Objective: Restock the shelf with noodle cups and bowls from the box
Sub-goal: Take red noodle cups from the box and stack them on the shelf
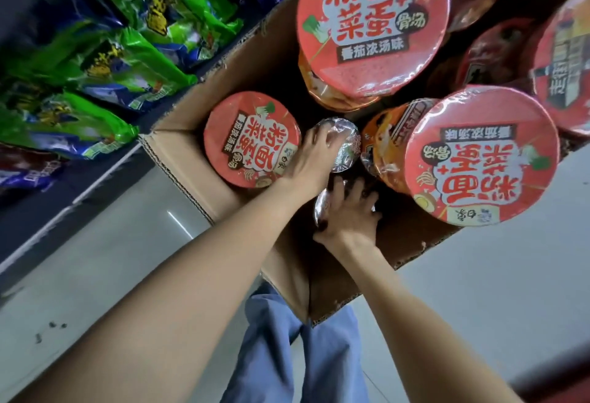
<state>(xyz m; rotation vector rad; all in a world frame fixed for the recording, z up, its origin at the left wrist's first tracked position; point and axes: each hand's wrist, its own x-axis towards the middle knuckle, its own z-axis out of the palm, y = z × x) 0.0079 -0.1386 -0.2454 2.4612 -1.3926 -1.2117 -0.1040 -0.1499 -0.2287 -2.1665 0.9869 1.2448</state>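
Deep in the cardboard box (178,150), near its middle, lay two film-wrapped cups: an upper wrapped cup (343,144) and a lower wrapped cup (322,211). Gripped the upper one with the left hand (311,160), fingers curled over its shiny end. Held the lower one with the right hand (348,214), fingers spread and bent round it, tips lost in shadow. Crowded on all sides: a small red bowl (252,137) at the box's left corner, touching the left hand; a large red bowl (373,22) above; a tilted red bowl (482,157) just right of both hands, at the box's right edge. Beyond the left wall, green snack bags (105,61) on a shelf (48,230). Below, blue trousers (287,354).
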